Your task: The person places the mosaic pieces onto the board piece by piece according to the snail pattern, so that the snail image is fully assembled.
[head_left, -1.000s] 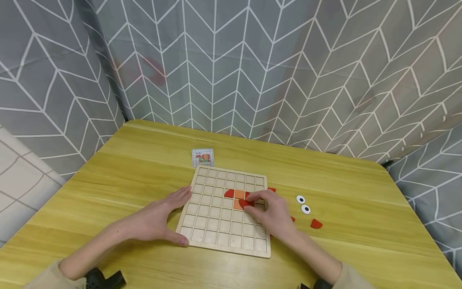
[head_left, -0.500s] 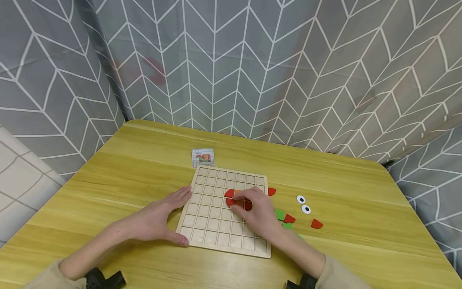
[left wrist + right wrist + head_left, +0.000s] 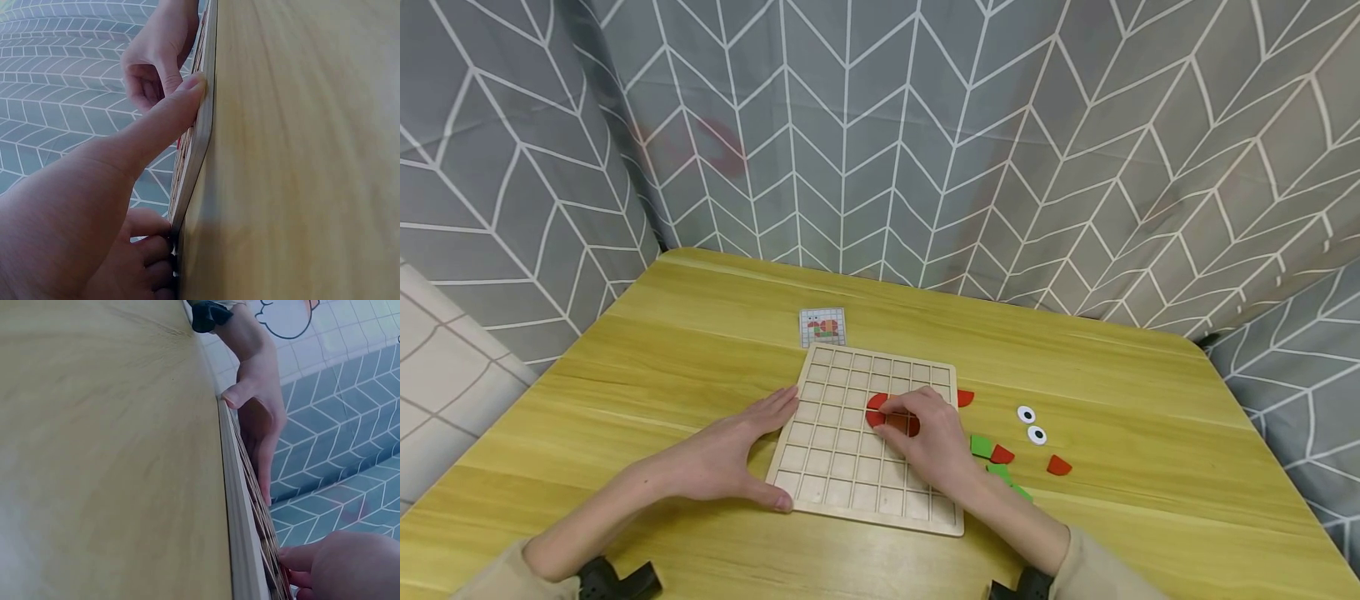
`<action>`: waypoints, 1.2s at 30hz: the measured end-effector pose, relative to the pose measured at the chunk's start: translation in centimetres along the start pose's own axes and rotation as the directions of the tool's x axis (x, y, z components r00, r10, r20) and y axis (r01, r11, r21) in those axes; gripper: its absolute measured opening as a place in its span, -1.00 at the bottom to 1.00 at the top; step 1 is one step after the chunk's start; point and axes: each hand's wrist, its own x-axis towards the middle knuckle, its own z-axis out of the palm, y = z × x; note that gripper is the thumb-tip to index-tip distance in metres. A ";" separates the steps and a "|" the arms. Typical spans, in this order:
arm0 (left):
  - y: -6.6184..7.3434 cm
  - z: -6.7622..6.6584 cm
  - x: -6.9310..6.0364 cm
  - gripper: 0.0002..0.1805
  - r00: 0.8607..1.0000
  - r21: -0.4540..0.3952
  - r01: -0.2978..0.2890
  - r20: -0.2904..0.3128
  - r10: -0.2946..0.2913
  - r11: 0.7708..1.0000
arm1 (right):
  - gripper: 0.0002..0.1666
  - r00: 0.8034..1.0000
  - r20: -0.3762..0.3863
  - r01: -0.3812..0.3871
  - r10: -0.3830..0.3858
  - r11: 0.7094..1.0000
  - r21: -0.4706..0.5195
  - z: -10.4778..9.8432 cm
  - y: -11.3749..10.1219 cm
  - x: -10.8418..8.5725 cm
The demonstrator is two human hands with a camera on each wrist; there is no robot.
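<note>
A square wooden grid board lies on the table, with several red and orange pieces in its middle cells. My left hand rests against the board's left side, its fingers spread along the edge and its thumb at the near corner. In the left wrist view, that thumb touches the board's rim. My right hand reaches over the board and pinches a red quarter-circle piece below another red piece. The hand partly hides the other pieces there.
Right of the board lie green pieces, red quarter-circles and two round eye pieces. A small pattern card lies behind the board. A patterned grey curtain hangs beyond the table.
My right hand has shifted left across the board, bringing a red quarter-circle to the left of the orange cell. Green pieces beside the board have come into view. My left hand has stayed put.
</note>
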 end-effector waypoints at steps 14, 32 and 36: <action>-0.1 0.3 0.2 0.41 0.999 0.000 0.037 0.004 -0.037 0.999 | -0.76 1.000 -0.013 -0.017 0.017 1.000 0.004 0.0 0.2 -0.2; 0.0 0.0 0.0 0.42 1.000 0.009 0.004 0.004 -0.004 1.000 | -0.73 0.961 -0.080 -0.270 0.265 0.961 -0.061 -7.0 4.9 -3.6; 0.0 -0.1 0.1 0.42 1.000 0.006 0.003 0.006 -0.003 1.000 | -0.72 0.944 -0.067 -0.328 0.324 0.942 -0.069 -8.8 5.9 -5.2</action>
